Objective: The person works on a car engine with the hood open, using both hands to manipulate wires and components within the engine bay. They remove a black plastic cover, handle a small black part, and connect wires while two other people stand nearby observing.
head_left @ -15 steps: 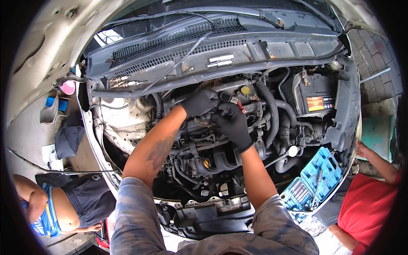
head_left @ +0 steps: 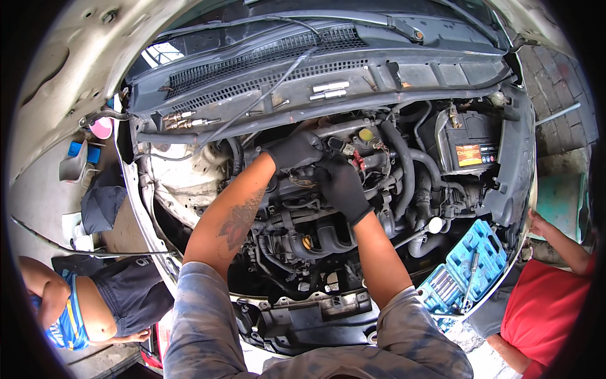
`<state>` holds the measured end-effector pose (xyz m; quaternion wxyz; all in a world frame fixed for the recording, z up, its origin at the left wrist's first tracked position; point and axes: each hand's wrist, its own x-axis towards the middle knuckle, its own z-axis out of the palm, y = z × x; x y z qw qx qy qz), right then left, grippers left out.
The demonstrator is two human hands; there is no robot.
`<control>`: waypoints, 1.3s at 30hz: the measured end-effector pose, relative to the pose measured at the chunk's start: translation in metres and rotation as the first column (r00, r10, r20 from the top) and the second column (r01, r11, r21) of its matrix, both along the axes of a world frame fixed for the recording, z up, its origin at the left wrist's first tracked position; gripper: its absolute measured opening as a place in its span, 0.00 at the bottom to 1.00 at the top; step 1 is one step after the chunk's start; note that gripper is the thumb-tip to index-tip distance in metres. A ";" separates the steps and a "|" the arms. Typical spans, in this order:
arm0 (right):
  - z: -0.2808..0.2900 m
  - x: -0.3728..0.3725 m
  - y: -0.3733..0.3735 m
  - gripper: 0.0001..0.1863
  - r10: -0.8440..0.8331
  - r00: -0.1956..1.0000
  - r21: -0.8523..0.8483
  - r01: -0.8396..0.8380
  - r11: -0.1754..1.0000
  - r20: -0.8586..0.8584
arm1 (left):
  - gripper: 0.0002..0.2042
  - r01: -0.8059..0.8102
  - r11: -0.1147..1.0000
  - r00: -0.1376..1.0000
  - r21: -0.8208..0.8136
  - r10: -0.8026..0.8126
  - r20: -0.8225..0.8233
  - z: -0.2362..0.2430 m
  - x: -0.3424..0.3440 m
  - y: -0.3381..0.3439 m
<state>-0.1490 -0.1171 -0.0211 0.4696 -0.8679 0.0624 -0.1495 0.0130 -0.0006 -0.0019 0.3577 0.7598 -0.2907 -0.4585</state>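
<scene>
Both my hands wear black gloves and meet over the top of the car engine, near its rear edge. My left hand is closed, its fingers curled beside a small black part with a pale face. Close against it, my right hand has its fingers bent and drawn in toward the left fingertips. What the fingers pinch is hidden between the gloves. Thin loose wires show just below the hands. A yellowish round cap and red-wrapped wiring lie right of them.
Spark plugs and metal sockets rest on the ledge behind the engine. A battery sits at the right. An open blue tool case lies at the front right. Bystanders stand at the left and right.
My right hand has turned slightly, and its fingers have drawn down and in toward the left hand. My left hand stays almost in place.
</scene>
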 end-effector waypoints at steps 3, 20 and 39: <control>-0.003 0.002 -0.001 0.11 0.038 0.998 0.013 -0.037 0.999 -0.055 | 0.14 0.034 0.998 0.998 -0.055 -0.031 0.059 -0.009 0.005 0.010; -0.031 0.014 -0.017 0.27 0.368 0.930 0.708 -0.267 0.654 0.010 | 0.14 0.359 0.917 0.175 -0.172 0.114 0.978 0.003 -0.059 0.066; -0.032 0.013 -0.022 0.25 0.343 0.939 0.689 -0.260 0.676 0.018 | 0.16 0.406 0.872 0.296 -0.275 0.159 0.942 -0.016 -0.055 0.066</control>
